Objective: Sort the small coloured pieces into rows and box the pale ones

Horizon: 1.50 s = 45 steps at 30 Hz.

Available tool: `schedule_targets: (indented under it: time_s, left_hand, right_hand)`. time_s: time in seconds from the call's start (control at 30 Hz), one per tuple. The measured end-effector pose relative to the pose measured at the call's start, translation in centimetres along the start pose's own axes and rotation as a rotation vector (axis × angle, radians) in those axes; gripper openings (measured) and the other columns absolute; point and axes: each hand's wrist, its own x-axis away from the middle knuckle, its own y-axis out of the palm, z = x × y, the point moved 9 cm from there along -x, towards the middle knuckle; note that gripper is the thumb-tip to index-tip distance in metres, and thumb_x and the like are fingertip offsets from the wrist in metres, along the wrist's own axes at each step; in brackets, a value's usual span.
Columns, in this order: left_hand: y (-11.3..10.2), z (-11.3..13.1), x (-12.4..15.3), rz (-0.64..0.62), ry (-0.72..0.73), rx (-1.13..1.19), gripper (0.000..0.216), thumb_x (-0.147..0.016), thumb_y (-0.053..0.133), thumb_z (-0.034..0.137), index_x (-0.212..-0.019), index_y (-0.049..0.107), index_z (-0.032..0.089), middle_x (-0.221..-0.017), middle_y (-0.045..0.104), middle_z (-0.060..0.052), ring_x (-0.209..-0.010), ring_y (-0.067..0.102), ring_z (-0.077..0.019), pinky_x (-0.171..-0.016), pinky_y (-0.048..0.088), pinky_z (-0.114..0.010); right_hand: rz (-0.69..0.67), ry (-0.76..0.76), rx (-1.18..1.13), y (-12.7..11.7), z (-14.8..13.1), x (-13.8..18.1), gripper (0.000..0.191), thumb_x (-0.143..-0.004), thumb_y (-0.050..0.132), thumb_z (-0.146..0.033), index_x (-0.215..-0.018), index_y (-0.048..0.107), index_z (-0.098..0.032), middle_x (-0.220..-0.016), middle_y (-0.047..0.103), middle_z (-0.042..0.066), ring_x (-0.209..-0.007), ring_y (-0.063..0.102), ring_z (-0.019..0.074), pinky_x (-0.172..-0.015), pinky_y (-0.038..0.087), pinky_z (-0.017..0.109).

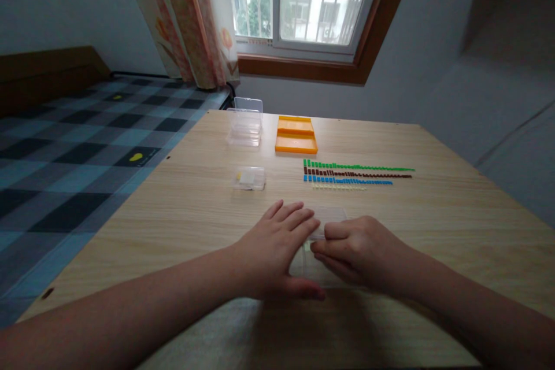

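Directly in front of me lies an open clear plastic box (332, 215), partly covered by both hands. My left hand (277, 251) rests across its left side, fingers stretched out and thumb apart. Over the box's right part, my right hand (355, 247) is closed with thumb and fingers pinched together; whatever lies between the fingertips is too small or hidden to name. A bit of pale yellow-green (307, 246) shows in the box beside those fingertips. Beyond the hands, rows of small green pieces (333, 165), brown pieces (329, 173), blue pieces (332, 180) and pale yellow pieces (333, 187) line the table.
An orange tray (296, 149) with two sections sits toward the table's far edge. Left of it stands an open clear case (245, 127). A small clear box (259, 178) with something white and yellow inside lies nearer. A checked bed (99, 167) adjoins the wooden table (195, 202).
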Motion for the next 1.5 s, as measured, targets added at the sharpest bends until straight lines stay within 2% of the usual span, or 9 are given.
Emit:
schedule_targets:
  time_s: [0.3,0.47,0.6,0.77,0.93,1.17,1.5]
  left_hand:
    - [0.00,0.09,0.00,-0.032,-0.005,-0.011,0.098,-0.082,0.060,0.081,-0.150,0.047,0.012,-0.159,0.042,-0.021,-0.152,0.030,-0.0410,-0.125,0.015,-0.062]
    - [0.05,0.03,0.01,-0.016,-0.005,-0.017,0.096,-0.082,0.060,0.081,-0.150,0.047,0.015,-0.159,0.043,-0.019,-0.151,0.032,-0.0404,-0.125,0.016,-0.061]
    - [0.06,0.03,0.05,0.003,0.003,-0.016,0.099,-0.079,0.064,0.082,-0.150,0.047,0.015,-0.158,0.044,-0.019,-0.150,0.033,-0.0405,-0.125,0.016,-0.061]
    - [0.14,0.02,0.09,0.008,0.010,-0.026,0.096,-0.083,0.059,0.082,-0.150,0.047,0.015,-0.159,0.044,-0.019,-0.151,0.032,-0.0387,-0.126,0.016,-0.059]
    - [0.05,-0.03,0.09,0.016,0.005,-0.020,0.099,-0.079,0.063,0.083,-0.150,0.048,0.016,-0.158,0.045,-0.019,-0.151,0.033,-0.0398,-0.125,0.016,-0.061]
    - [0.11,0.01,0.03,0.005,0.000,-0.015,0.099,-0.078,0.065,0.082,-0.150,0.047,0.016,-0.159,0.044,-0.018,-0.151,0.032,-0.0405,-0.125,0.016,-0.061]
    - [0.05,0.13,0.07,-0.004,0.001,-0.015,0.096,-0.082,0.061,0.081,-0.150,0.047,0.015,-0.159,0.044,-0.019,-0.151,0.032,-0.0399,-0.125,0.017,-0.062]
  right_hand:
    - [0.014,-0.004,-0.003,-0.22,-0.01,0.14,0.030,-0.102,0.048,-0.022,-0.084,0.072,-0.019,-0.074,0.061,-0.001,-0.059,0.045,0.0095,-0.057,0.030,0.027]
    - [0.057,-0.023,-0.024,-0.58,-0.22,0.09,0.029,-0.102,0.048,-0.022,-0.086,0.072,-0.018,-0.071,0.058,-0.001,-0.058,0.043,0.0097,-0.057,0.029,0.027]
    - [0.050,-0.024,-0.024,-0.29,-0.26,0.08,0.029,-0.102,0.050,-0.022,-0.083,0.071,-0.018,-0.071,0.057,-0.001,-0.059,0.042,0.0099,-0.057,0.028,0.027]
    - [0.037,-0.022,-0.031,-0.22,-0.20,0.14,0.027,-0.101,0.051,-0.022,-0.086,0.072,-0.018,-0.071,0.057,-0.001,-0.058,0.041,0.0097,-0.057,0.027,0.027]
    - [0.058,-0.034,-0.048,-0.52,-0.39,0.06,0.026,-0.102,0.050,-0.022,-0.090,0.073,-0.018,-0.070,0.056,-0.001,-0.059,0.040,0.0096,-0.057,0.026,0.026]
    - [0.050,-0.047,-0.050,-0.21,-0.70,-0.07,0.029,-0.102,0.050,-0.023,-0.082,0.071,-0.018,-0.069,0.055,-0.001,-0.059,0.040,0.0098,-0.056,0.025,0.027]
    - [0.054,-0.033,-0.069,-0.09,-0.45,0.08,0.025,-0.102,0.050,-0.023,-0.092,0.073,-0.018,-0.071,0.056,-0.001,-0.060,0.041,0.0098,-0.057,0.025,0.026]
